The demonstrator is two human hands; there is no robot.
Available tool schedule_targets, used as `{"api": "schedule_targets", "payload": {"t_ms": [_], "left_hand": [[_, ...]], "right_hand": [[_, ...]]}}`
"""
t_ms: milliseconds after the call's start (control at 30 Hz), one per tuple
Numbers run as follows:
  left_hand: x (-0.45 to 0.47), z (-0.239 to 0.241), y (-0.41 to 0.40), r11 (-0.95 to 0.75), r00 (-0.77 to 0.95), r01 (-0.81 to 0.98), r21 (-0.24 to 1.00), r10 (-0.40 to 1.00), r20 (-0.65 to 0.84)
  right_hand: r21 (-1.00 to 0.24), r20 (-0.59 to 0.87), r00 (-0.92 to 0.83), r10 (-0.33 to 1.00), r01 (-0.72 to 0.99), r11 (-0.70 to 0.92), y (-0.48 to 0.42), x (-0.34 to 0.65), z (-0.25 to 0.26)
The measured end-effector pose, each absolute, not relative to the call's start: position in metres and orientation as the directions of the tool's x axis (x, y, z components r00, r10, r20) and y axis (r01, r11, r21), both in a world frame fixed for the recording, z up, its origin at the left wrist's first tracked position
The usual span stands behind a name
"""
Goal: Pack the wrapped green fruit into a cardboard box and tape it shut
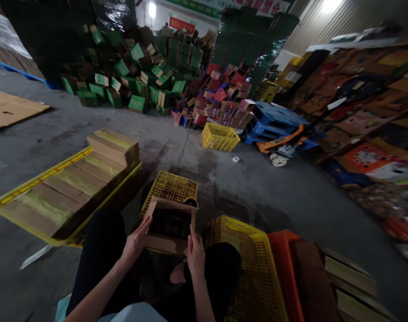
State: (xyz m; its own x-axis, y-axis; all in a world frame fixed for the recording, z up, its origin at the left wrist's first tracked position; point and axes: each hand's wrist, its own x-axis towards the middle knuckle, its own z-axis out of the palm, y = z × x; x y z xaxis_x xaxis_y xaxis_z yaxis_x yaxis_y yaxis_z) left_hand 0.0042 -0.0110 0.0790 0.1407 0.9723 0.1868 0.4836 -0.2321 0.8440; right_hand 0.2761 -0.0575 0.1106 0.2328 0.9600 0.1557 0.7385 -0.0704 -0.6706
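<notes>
In the head view, a small cardboard box (162,243) was held between the two hands, over the near end of an upturned yellow crate (179,183); whether it rested there could not be told. Its flaps stood open, and the dark contents (170,222) were too dim to identify. The left hand (136,241) lay along the left side, fingers straight and pressed together; the right hand (195,252) held the right side, its fingers partly hidden. A dark round object (191,202) showed behind the far right corner.

To the left, a long yellow tub (46,175) held a row of closed brown boxes (68,181) with shiny yellowish tape; another taped box (115,145) stood higher at the far end. To the right, a yellow basket (262,264) with latticed plastic walls held something brown, hard to make out. Beside it stood an orange crate (283,255), cut off by the lower edge.

Farther away, green boxes (137,103) and reddish boxes (220,95) lay in jumbled heaps behind a slatted yellow bin (220,136). Blurred shelving (361,120) on the right held mixed cartons.
</notes>
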Motion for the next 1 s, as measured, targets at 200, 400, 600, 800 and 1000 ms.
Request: {"api": "schedule_targets", "payload": {"t_ms": [200,400,600,800,1000], "left_hand": [[0.008,0.083,-0.011,-0.258,0.161,0.524,0.812,0.966,0.203],[0.007,0.084,-0.008,-0.269,0.155,0.569,0.777,0.963,0.22],[0.008,0.083,-0.008,-0.277,0.18,0.598,0.752,0.961,0.211],[0.009,0.085,-0.007,-0.275,0.194,0.625,0.73,0.961,0.196],[0.01,0.088,-0.007,-0.289,0.206,0.651,0.702,0.957,0.203]], "right_hand": [[-0.642,0.205,0.22,0.954,0.766,-0.039,-0.057,0.275,0.108],[-0.613,0.217,0.211,0.953,0.789,-0.035,-0.056,0.276,0.103],[-0.55,0.236,0.193,0.952,0.835,-0.033,-0.053,0.276,0.099],[-0.509,0.241,0.176,0.954,0.86,-0.03,-0.052,0.276,0.097],[-0.445,0.237,0.169,0.957,0.894,-0.048,-0.05,0.274,0.092]]}}
